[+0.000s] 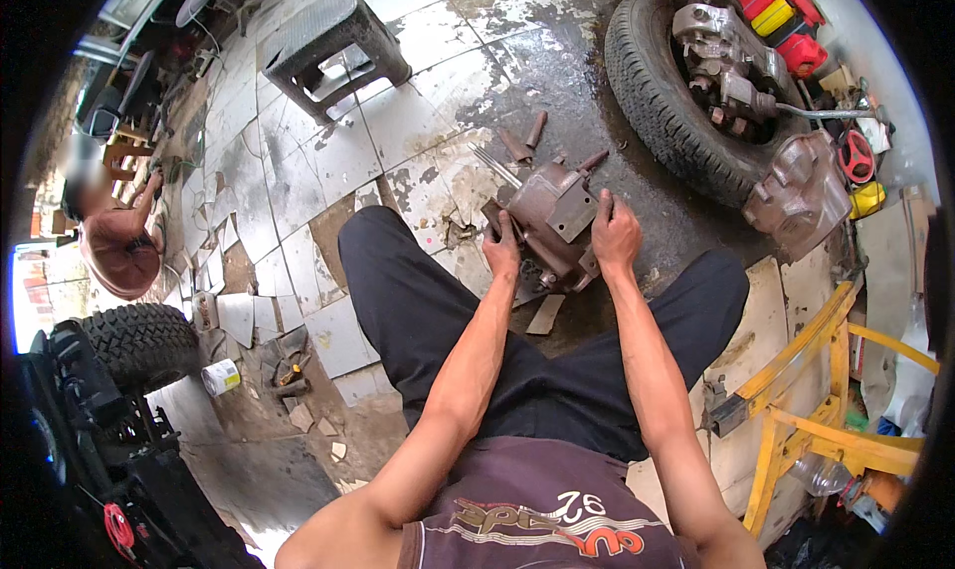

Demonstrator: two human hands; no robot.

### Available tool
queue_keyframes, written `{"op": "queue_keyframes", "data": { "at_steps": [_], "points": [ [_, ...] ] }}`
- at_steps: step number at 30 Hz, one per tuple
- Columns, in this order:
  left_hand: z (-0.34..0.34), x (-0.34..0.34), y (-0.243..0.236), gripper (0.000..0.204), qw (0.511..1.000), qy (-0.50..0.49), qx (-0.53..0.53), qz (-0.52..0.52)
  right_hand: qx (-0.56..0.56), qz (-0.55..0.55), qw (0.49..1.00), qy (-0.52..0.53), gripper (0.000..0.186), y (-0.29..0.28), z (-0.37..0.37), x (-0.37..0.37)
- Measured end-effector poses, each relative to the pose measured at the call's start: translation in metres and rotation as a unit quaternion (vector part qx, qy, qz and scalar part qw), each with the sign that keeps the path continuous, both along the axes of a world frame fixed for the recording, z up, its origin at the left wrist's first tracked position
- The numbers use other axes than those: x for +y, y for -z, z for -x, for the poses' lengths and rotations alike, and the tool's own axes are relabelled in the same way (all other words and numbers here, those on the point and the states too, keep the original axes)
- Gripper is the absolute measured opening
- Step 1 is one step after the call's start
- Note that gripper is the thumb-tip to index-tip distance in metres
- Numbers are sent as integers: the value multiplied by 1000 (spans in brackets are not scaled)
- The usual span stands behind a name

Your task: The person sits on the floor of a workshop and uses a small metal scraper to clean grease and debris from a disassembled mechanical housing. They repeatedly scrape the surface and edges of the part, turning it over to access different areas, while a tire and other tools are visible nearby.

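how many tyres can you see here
2. A large tyre lies flat at upper right with machine parts inside it, beyond the right hand. A knobbly tyre is at the left edge on a dark vehicle. Others may be hidden.

Both bare forearms enter from lower edge, run up and forward, converge toward centre. Elbows bent, spread wide; wrists close together, nearly level. Left hand (502, 253): back of hand up, fingers curled down and forward, thumb side turned inward, wrist nearly straight. Right hand (616, 234): slightly further forward, back of hand up, fingers pointing forward and bent at knuckles, thumb tucked inward. Hands near each other, not touching. Fingertips of both mostly hidden.
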State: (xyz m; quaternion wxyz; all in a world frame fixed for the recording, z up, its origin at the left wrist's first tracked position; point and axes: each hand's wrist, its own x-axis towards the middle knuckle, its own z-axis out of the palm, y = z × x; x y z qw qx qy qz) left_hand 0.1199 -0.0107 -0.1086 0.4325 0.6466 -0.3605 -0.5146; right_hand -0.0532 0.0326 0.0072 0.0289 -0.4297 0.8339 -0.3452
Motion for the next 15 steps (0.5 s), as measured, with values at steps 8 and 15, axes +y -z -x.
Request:
{"op": "queue_keyframes", "data": {
  "at_steps": [8,15],
  "points": [
    [13,-2,5,65,996,-63,-8,56,-18,-14,1000,-10,42,-3,-1,4],
    [2,3,10,55,996,-8,89,-30,-36,15,999,-20,43,0,3,5]
  ]
}}
